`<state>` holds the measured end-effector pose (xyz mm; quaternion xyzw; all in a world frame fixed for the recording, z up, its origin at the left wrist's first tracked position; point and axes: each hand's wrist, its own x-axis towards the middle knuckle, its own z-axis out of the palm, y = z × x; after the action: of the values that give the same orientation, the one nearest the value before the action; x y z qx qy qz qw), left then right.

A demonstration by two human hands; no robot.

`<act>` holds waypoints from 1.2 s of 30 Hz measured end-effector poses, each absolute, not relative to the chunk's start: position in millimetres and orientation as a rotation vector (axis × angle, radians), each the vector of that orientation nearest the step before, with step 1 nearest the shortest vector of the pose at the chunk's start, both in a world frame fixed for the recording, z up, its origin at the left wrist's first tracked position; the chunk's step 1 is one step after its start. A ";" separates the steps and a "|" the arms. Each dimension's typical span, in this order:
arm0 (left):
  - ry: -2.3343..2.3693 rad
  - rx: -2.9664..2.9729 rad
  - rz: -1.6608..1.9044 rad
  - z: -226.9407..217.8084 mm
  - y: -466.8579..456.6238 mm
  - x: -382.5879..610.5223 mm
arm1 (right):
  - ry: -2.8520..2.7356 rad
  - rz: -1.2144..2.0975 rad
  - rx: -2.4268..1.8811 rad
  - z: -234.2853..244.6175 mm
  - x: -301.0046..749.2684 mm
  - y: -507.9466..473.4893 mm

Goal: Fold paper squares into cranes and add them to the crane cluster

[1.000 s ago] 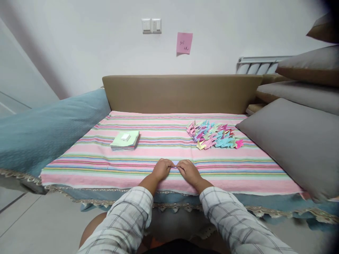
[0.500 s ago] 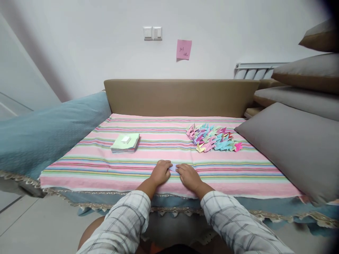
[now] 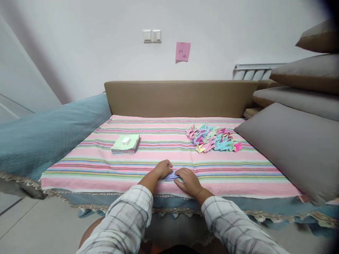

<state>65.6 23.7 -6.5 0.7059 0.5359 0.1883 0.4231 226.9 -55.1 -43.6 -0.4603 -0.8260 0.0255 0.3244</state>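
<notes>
A small lilac piece of folded paper point(image 3: 171, 176) lies on the striped cloth point(image 3: 164, 155) near its front edge. My left hand point(image 3: 162, 169) has its fingers curled down on the paper's left side. My right hand point(image 3: 187, 180) presses on the paper's right side with bent fingers, and the two hands almost touch. Most of the paper is hidden under them. Both forearms wear checked sleeves.
A stack of square paper sheets point(image 3: 125, 144) with a small white block on top sits to the left. A heap of coloured folded paper cranes point(image 3: 212, 138) lies at the back right. Grey cushions point(image 3: 293, 148) rise on the right, a blue cushion point(image 3: 50, 130) on the left.
Both hands have drawn slightly nearer the cloth's front edge, and more of the lilac paper shows between them than a second ago. The camera has tilted a little.
</notes>
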 end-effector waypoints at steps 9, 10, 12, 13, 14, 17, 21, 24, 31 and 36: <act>1.086 1.169 0.517 2.0 5.9 59.9 | -2.107 -0.009 -1.166 -46.0 224.1 -55.7; 1.052 1.133 0.528 4.4 3.5 59.5 | -2.047 0.022 -1.185 -43.4 223.7 -55.8; 0.995 1.083 0.558 9.0 -1.3 59.1 | -1.892 0.109 -1.226 -36.0 222.5 -55.9; 0.972 1.069 0.579 11.1 -3.5 59.2 | -1.801 0.171 -1.244 -31.8 221.7 -55.8; 0.952 1.063 0.603 13.0 -5.4 59.4 | -1.709 0.250 -1.259 -27.7 220.7 -55.4; 0.911 1.087 0.698 16.8 -9.3 61.7 | -1.441 0.580 -1.273 -19.2 216.5 -52.7; 0.919 1.179 0.787 15.4 -11.0 67.1 | -1.120 0.934 -1.217 -19.8 207.1 -48.3; 0.999 1.292 0.798 9.5 -9.5 70.2 | -0.952 1.041 -1.185 -23.0 198.4 -47.6; 1.266 1.773 0.818 -1.0 4.3 67.8 | -0.792 1.172 -1.310 -26.2 189.3 -45.9; 1.256 2.163 0.712 -0.3 14.2 70.1 | -0.815 1.152 -1.430 -29.2 194.5 -39.5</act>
<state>70.1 14.2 -0.3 0.8015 0.4654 0.2637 0.2673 194.5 -39.5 -29.2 -0.6006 -0.3422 0.4841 0.5365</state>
